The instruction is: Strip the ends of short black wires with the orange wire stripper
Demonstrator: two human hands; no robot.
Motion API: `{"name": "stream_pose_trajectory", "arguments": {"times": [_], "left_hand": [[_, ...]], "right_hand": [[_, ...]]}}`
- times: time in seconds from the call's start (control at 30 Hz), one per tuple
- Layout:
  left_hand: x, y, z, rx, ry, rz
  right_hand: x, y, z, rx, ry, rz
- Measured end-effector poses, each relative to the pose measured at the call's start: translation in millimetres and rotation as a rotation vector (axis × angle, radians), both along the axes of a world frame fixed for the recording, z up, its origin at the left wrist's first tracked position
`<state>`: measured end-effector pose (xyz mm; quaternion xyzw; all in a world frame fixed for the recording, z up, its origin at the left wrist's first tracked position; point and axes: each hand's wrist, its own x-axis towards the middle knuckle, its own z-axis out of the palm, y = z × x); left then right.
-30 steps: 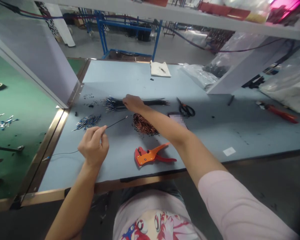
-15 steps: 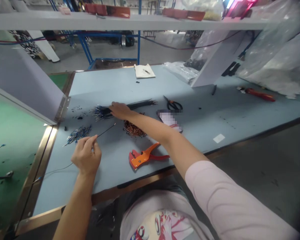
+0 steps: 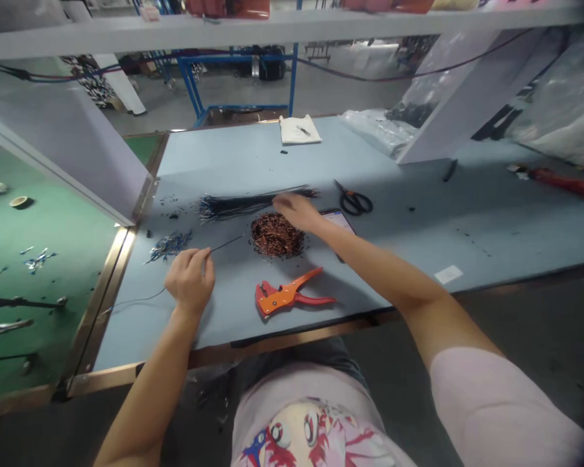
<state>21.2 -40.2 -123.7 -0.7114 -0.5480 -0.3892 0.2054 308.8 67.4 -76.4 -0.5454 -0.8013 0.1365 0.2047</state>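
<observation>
Head view: the left hand [image 3: 189,280] pinches a thin black wire [image 3: 226,244] between its fingertips. The open right hand [image 3: 294,213] hovers between a black wire bundle [image 3: 243,205] and a copper strand pile [image 3: 276,237].

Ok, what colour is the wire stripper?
The wire stripper is orange with a red handle, best in the head view.

Right hand [image 3: 294,213] shifted rightward, along black wire bundle [image 3: 238,206]
</observation>
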Motion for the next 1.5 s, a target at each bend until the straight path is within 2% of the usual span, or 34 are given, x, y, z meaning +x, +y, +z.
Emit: {"name": "stream_pose_trajectory", "arguments": {"times": [0.13,0.2,0.27,0.33,0.47,0.57,0.7,0.8,0.9,0.97,1.07,1.13,1.23,1.33,1.43,1.5], "left_hand": [[17.9,-7.1,5.4,0.055,0.177,-0.103],[25.4,-10.1,9.3,0.060,0.229,-0.128],[32.4,-12.5,13.9,-0.006,0.216,-0.144],[40.9,-14.2,19.2,-0.142,0.135,-0.184],[65.0,-15.0,30.4,-0.475,-0.103,-0.366],[82.3,-13.7,35.7,-0.533,-0.149,-0.441],[87.4,-11.4,31.3,-0.442,0.026,-0.379],[73.8,-5.8,23.1,-0.295,0.193,-0.237],[52.1,0.7,22.7,-0.130,0.151,-0.044],[39.5,-0.4,29.5,-0.060,0.049,0.025],[30.2,-12.7,44.5,-0.021,-0.099,0.054],[30.2,-21.9,51.9,0.005,-0.124,0.056],[37.3,-25.8,51.8,-0.007,-0.136,0.021],[50.0,-17.3,40.1,-0.204,-0.312,-0.095],[62.9,-7.7,26.3,-0.576,-0.601,-0.233],[69.3,-4.5,20.4,-0.808,-0.781,-0.271]], "right_hand": [[-9.7,-60.8,4.2,-0.117,0.184,0.237],[-13.5,-80.5,4.4,-0.134,0.174,0.295],[-15.9,-92.6,3.5,-0.106,0.081,0.272],[-17.2,-100.1,1.5,-0.082,0.006,0.215],[-18.1,-108.6,-4.0,-0.034,-0.032,0.178],[-15.5,-108.9,-8.8,0.010,0.015,0.182],[-3.8,-103.6,-16.8,-0.020,0.166,0.222],[11.6,-101.7,-22.7,0.018,0.229,0.196],[28.2,-103.2,-25.0,0.052,0.322,0.144],[35.9,-106.3,-22.8,0.023,0.341,0.170],[40.3,-114.1,-12.7,-0.098,0.220,0.323],[40.4,-119.5,-4.0,-0.200,0.083,0.411],[40.9,-123.3,4.1,-0.306,-0.090,0.426],[43.1,-120.7,1.1,-0.322,-0.161,0.368],[44.6,-115.5,-7.7,-0.337,-0.157,0.363],[45.5,-113.3,-11.3,-0.293,-0.122,0.307]]}}
